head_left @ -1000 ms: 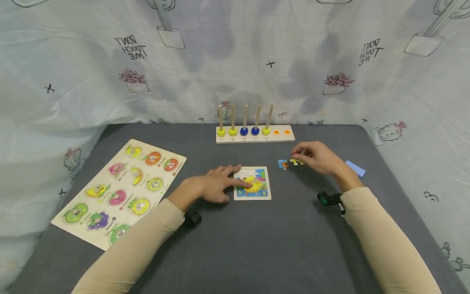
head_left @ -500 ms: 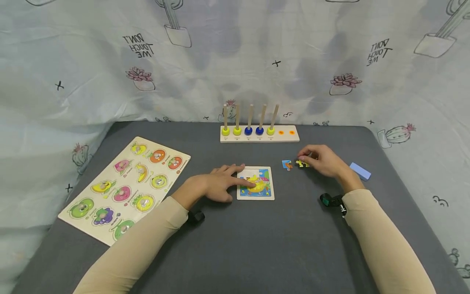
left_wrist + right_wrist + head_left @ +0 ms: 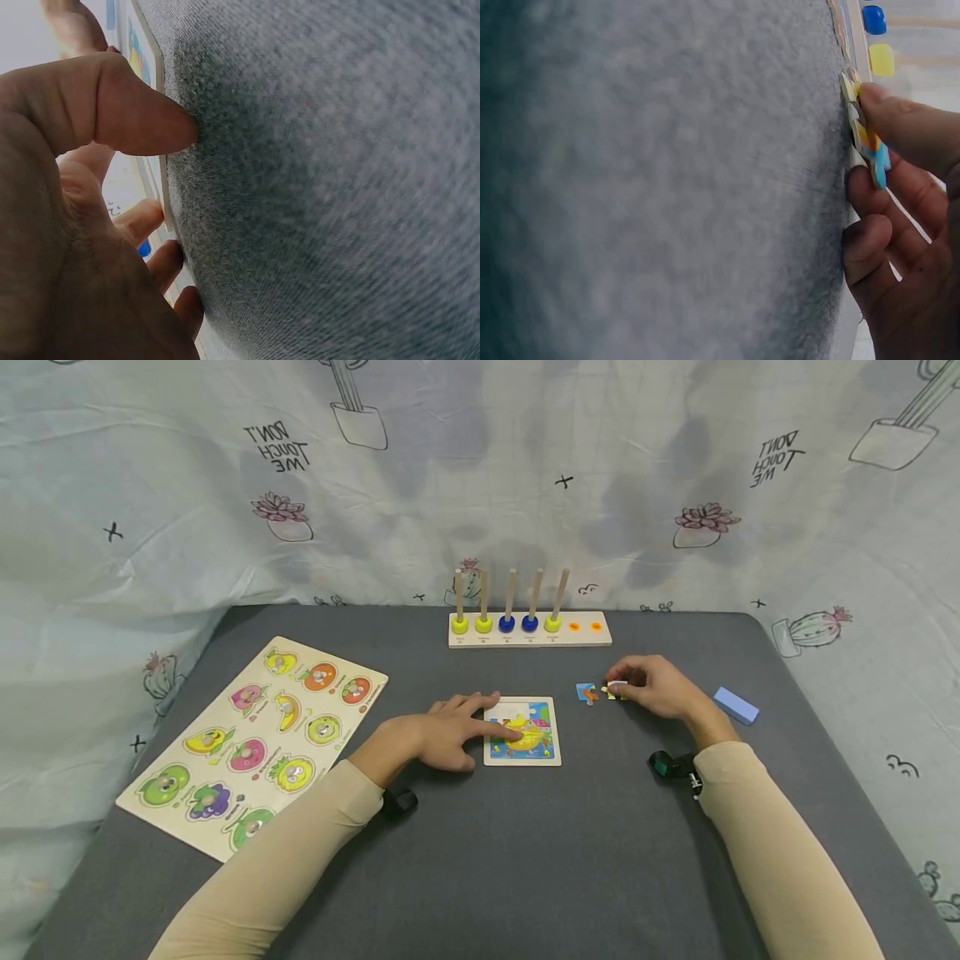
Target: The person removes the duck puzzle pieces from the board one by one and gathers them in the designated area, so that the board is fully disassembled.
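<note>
My left hand point(image 3: 442, 742) lies at the left side of a small framed jigsaw puzzle point(image 3: 557, 735), its index finger stretched across the yellow picture. The other fingers are spread at the frame's left edge. To the right, my right hand point(image 3: 660, 687) pinches a yellow, orange and light blue puzzle piece point(image 3: 875, 154) between thumb and fingers. That piece is tilted, close over the cloth in the right wrist view. Just left of it lies a blue and orange puzzle piece point(image 3: 585, 692). The puzzle's upper left part shows pale bare backing.
A wooden fruit peg board point(image 3: 255, 710) lies at the left, partly under the left forearm. At the back stands a counting rack point(image 3: 495, 642) with upright pegs and yellow and blue beads. A light blue block point(image 3: 737, 706) lies beyond the right wrist.
My right fingers have settled on the puzzle piece, which is now tilted up from the cloth. The left hand stays on the puzzle. The head view has shifted slightly.
</note>
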`<state>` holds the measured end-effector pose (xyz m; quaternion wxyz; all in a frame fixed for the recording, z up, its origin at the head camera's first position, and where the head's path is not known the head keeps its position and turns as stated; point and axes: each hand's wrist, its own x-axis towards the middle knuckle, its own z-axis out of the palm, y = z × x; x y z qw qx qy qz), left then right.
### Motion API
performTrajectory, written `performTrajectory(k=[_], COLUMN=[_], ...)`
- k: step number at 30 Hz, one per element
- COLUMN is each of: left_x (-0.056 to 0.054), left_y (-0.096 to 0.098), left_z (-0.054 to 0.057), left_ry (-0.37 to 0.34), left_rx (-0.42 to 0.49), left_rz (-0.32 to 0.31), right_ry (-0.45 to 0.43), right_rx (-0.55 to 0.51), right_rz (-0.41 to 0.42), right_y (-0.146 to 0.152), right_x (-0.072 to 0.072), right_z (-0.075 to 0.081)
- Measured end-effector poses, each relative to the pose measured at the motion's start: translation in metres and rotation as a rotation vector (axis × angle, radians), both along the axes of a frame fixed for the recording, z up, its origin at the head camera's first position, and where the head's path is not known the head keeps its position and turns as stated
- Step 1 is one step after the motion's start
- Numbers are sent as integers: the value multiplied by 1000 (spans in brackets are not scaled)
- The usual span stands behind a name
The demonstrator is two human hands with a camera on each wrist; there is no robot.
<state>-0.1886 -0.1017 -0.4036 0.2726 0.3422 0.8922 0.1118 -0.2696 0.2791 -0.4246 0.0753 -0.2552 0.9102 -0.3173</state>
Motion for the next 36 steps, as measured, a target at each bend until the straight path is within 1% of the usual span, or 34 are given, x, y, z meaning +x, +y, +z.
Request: performTrajectory(k=[9, 15, 19, 27, 31, 36], left_x=[1, 1, 2, 1, 1, 2], left_y=[1, 1, 1, 1, 1, 1], left_z=[1, 2, 2, 0, 0, 0], left_ry=[10, 19, 20, 18, 19, 41], left_rx=[-3, -1, -2, 11, 17, 20], left_rz=[4, 1, 4, 7, 9, 11], right_ry=[70, 52, 56, 67, 54, 36], right_rx=[24, 17, 2, -19, -25, -35], right_rz=[1, -3, -4, 2, 28, 71], right_y=[-3, -2, -2, -4, -11, -30], right_x=[3, 5, 6, 10, 12, 15], right_z=[0, -2, -1, 10, 13, 15])
